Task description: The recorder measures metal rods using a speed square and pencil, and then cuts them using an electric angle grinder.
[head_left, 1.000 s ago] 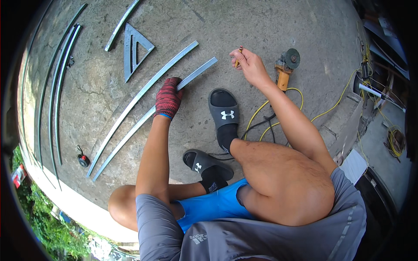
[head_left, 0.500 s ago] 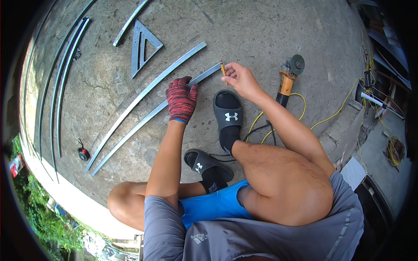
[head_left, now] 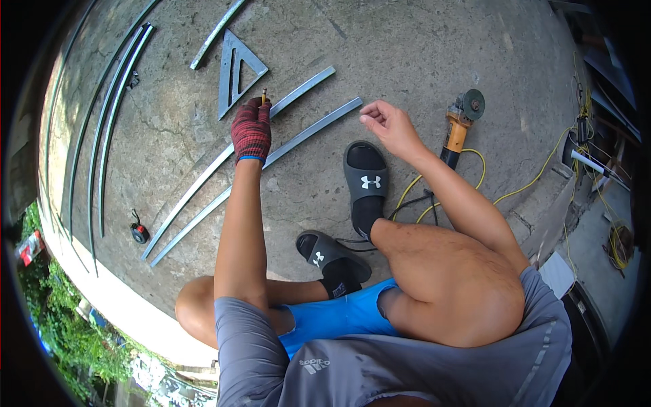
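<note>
Holding a pencil (head_left: 264, 96) in clamped fingers, the gloved left hand (head_left: 251, 133) is covering part of one metal bar (head_left: 303, 89). Rightward, a second bar (head_left: 313, 131) is lying; just beside its end the bare right hand (head_left: 395, 129) is hanging, but if its fingers are meeting, I cannot tell.

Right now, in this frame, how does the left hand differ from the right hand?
The left hand wears a red-and-black glove; the right hand is bare. The left hand holds a yellow pencil; the right hand shows nothing held. The left hand covers part of one metal strip; the right hand is by the neighbouring strip's end. Both are over concrete.
</note>
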Motion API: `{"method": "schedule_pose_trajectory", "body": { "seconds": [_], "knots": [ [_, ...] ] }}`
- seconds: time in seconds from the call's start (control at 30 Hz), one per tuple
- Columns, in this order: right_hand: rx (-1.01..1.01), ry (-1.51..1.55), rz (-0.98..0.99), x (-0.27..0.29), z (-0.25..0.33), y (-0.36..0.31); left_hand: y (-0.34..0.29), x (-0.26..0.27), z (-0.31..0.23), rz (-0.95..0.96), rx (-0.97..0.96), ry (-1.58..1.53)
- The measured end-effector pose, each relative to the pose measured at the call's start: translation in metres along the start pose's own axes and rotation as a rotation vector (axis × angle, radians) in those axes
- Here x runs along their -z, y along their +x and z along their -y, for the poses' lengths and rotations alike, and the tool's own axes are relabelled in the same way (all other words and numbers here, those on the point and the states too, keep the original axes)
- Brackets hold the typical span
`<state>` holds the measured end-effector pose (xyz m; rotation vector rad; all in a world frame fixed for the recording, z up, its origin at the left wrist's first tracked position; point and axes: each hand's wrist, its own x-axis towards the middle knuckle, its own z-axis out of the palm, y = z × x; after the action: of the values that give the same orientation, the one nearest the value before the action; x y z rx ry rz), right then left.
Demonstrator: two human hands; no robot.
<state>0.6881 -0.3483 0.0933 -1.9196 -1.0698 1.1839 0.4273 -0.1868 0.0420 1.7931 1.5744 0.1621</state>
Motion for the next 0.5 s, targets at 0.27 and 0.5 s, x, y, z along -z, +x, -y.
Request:
{"method": "schedule_pose_trajectory", "body": {
  "seconds": [0.27,0.5],
  "knots": [
    [-0.152,-0.166,-0.591,0.1,-0.097,-0.065,0.01,0.024,0.004,-0.264,-0.027,0.537],
    [-0.471,-0.134,-0.811,0.15,-0.152,-0.093,-0.053,-0.043,-0.028,0.111,-0.304,0.314]
  ]
}}
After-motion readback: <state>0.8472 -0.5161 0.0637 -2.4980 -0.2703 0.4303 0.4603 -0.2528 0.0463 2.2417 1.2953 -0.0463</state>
